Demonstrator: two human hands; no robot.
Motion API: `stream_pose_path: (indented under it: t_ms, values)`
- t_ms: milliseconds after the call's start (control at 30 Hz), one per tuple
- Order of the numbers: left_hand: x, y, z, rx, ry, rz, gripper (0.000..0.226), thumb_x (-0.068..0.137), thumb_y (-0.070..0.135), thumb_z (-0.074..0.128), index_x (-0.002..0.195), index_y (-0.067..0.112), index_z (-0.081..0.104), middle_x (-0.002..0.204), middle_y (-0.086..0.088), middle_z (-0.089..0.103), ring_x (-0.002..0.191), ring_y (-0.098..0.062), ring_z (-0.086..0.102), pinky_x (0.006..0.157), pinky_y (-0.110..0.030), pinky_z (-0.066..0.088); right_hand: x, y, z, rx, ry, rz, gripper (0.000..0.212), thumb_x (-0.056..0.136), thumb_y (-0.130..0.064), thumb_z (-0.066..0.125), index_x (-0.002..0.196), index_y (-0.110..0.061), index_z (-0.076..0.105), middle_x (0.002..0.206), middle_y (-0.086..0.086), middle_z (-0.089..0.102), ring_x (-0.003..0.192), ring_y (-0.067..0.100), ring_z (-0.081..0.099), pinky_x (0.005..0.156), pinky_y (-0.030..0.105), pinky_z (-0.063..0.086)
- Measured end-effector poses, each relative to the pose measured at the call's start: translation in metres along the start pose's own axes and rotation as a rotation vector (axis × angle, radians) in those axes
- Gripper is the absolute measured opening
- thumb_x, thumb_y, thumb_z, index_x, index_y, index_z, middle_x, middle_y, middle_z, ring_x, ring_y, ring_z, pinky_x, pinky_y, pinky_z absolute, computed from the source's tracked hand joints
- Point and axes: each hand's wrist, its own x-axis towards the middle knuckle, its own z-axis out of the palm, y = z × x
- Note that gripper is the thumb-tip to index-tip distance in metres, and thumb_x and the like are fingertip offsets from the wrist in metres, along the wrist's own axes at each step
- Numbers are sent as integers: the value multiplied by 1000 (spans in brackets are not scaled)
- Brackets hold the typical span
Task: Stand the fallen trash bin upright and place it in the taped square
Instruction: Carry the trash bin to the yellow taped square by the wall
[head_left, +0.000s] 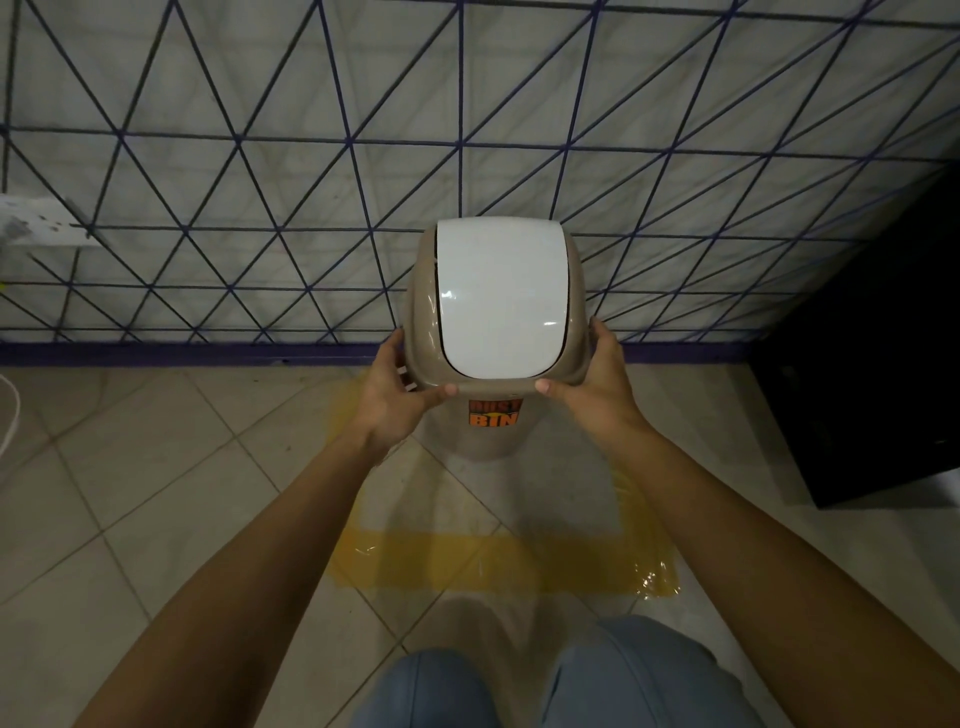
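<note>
A beige trash bin (493, 439) with a white swing lid (501, 296) stands upright, seen from above, with an orange "DUST BIN" sticker on its front. My left hand (397, 400) grips the lid's left rim and my right hand (592, 387) grips its right rim. The bin's base sits within the yellow taped square (483, 564) on the tiled floor, near the square's far side. I cannot tell whether the base touches the floor.
A white wall with a dark blue triangle pattern (311, 182) rises just behind the bin. A black cabinet (872, 364) stands at the right. A white socket (41, 218) is on the wall at left. My knees in blue jeans (571, 686) are at the bottom.
</note>
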Motion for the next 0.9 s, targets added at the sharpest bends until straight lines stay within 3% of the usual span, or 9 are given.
stream_pose_path:
  t_ms: [133, 333, 700, 800, 900]
  values:
    - [3, 7, -2, 51, -31, -22, 96, 70, 7, 78, 147, 19, 22, 140, -2, 43, 119, -18, 47, 91, -30, 47, 4, -1, -5, 124, -18, 126, 112, 56, -7, 85, 145, -15, 17, 147, 5, 35, 133, 22, 36, 108, 42, 34]
    - [5, 16, -5, 100, -56, -68, 97, 68, 6, 79, 147, 15, 23, 141, -6, 44, 124, -23, 46, 101, -42, 44, 5, -4, -10, 138, -39, 161, 99, 60, 0, 81, 142, -9, 26, 140, 8, 45, 125, 22, 45, 105, 38, 39]
    - [0, 19, 3, 143, -35, -62, 92, 72, 4, 76, 147, 15, 24, 142, -7, 44, 128, -24, 44, 104, -41, 42, 0, -2, -13, 46, -29, 76, 88, 69, -4, 77, 142, -10, 28, 143, 9, 38, 129, 24, 40, 107, 33, 34]
    - [-1, 20, 4, 203, 2, -6, 98, 70, 7, 78, 148, 14, 20, 147, -7, 38, 133, -24, 38, 107, -44, 38, -2, -3, -10, -109, 6, -28, 94, 64, -14, 82, 142, -16, 28, 141, 8, 34, 128, 22, 38, 101, 27, 31]
    - [-3, 21, 5, 305, 57, 67, 98, 68, 12, 80, 147, 18, 23, 147, -6, 37, 133, -22, 38, 108, -46, 37, -4, -3, -7, -150, -13, -67, 102, 62, -18, 83, 144, -20, 23, 144, 5, 31, 131, 21, 33, 108, 35, 31]
